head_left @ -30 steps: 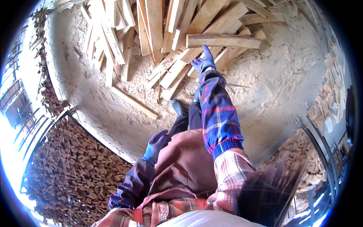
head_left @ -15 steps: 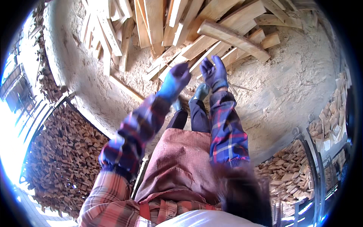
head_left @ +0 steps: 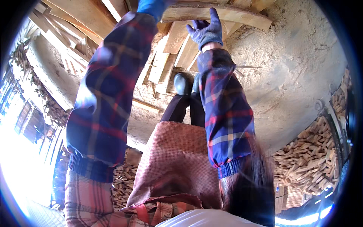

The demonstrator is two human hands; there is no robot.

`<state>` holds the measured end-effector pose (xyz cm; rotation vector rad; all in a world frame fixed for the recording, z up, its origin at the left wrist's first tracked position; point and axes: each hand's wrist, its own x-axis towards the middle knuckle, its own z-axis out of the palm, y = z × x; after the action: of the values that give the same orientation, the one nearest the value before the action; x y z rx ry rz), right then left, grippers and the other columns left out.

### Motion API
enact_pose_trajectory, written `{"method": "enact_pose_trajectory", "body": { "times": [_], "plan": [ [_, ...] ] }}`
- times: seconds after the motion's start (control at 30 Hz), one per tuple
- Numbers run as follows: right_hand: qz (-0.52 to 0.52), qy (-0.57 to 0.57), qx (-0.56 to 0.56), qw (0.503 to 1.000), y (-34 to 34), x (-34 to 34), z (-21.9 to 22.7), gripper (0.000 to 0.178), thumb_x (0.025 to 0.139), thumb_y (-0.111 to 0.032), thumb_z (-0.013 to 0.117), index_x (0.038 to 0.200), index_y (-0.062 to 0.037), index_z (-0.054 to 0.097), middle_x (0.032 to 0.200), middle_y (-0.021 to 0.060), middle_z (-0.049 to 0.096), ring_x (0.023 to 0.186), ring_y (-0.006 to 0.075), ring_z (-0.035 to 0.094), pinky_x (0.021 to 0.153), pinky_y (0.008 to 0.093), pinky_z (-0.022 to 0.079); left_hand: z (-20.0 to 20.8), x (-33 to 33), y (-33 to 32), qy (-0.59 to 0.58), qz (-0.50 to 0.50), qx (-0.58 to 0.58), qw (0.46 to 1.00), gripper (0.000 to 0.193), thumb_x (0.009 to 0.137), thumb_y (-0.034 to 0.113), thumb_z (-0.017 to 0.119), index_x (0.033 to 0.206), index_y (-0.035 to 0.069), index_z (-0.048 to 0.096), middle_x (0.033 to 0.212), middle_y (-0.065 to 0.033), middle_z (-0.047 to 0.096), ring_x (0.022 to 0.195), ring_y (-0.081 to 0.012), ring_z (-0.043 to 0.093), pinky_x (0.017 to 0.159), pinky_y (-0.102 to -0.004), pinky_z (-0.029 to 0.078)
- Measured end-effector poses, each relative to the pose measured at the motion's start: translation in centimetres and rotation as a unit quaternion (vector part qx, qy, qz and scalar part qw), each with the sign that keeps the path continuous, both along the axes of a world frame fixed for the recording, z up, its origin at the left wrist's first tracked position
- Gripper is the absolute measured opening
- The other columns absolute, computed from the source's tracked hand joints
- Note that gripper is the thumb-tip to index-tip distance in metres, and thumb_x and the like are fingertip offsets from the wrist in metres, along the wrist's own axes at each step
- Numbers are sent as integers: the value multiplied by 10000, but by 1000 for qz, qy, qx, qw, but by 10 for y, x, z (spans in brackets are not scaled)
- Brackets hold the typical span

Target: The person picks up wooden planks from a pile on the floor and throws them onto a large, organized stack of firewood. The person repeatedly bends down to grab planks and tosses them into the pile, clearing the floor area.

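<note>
My right hand (head_left: pixel 208 34), in a purple-blue knit glove, is open with its thumb raised and fingers apart. It is right at the near edge of a long, slightly bowed plank (head_left: pixel 242 17); whether it touches the wood I cannot tell. My left hand (head_left: pixel 152 8), in a brighter blue glove, reaches to the top edge of the view beside the plank's left end. Its fingers are blurred and partly cut off. Beneath the plank, more rough boards (head_left: pixel 177 38) lie at angles, their near ends pointing toward my shoes (head_left: pixel 183 83).
More boards (head_left: pixel 81 13) are heaped at the far left. Dusty, uneven ground (head_left: pixel 276 83) spreads to the right. Cut wood pieces are piled at the near right (head_left: pixel 310 155) and at the lower left (head_left: pixel 126 172). A thin strip of wood (head_left: pixel 145 105) lies left of my legs.
Both arms have stretched farther forward, the left one up to the top edge. The view has shifted, so the plank and boards now appear closer and higher in the picture.
</note>
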<state>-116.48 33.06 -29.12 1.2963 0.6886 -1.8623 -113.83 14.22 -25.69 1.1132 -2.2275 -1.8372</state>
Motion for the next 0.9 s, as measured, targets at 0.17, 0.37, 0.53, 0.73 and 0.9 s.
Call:
{"method": "enact_pose_trajectory", "body": {
  "times": [0.17, 0.37, 0.53, 0.73, 0.9],
  "plan": [
    [-38, -19, 52, 998, 1, 2, 6, 243, 846, -370, 714, 896, -138, 663, 881, 37, 656, 843, 228, 603, 948, 520, 457, -53, -10, -29, -154, -188, -111, 964, 384, 779, 239, 751, 1067, 29, 606, 911, -125, 672, 742, -261, 643, 697, -369, 528],
    [-126, 101, -18, 987, 58, -19, -58, 512, 874, -208, 704, 1316, -39, 507, 1070, 126, 691, 948, 302, 665, 881, 356, 544, -32, -25, 51, -292, -185, -279, 896, 462, 787, 389, 723, 1070, 47, 597, 1007, -203, 666, 916, -399, 651, 814, -460, 518],
    [-8, 85, 4, 996, 72, 20, -5, 240, 825, -105, 740, 1045, -79, 648, 993, 79, 695, 904, 225, 671, 785, 355, 578, -49, -4, 25, -237, -198, -219, 925, 624, 771, 456, 720, 1216, 42, 578, 1170, -188, 632, 984, -400, 633, 880, -451, 488],
    [223, 191, 210, 933, 208, 113, 96, 497, 742, -224, 756, 1148, 19, 603, 1001, 74, 615, 870, 205, 595, 799, 346, 491, 23, 40, -18, -223, -86, 70, 968, 674, 737, 371, 757, 1294, 62, 538, 1240, -235, 558, 1103, -347, 555, 907, -477, 443],
    [237, 217, 243, 915, 265, 117, 243, 335, 770, -186, 757, 1025, -9, 631, 859, 2, 588, 764, 117, 544, 699, 291, 460, 161, 4, 36, -154, -73, 174, 970, 390, 892, 215, 670, 1194, -18, 591, 1088, -109, 653, 930, -164, 620, 800, -327, 502]
  ]
}}
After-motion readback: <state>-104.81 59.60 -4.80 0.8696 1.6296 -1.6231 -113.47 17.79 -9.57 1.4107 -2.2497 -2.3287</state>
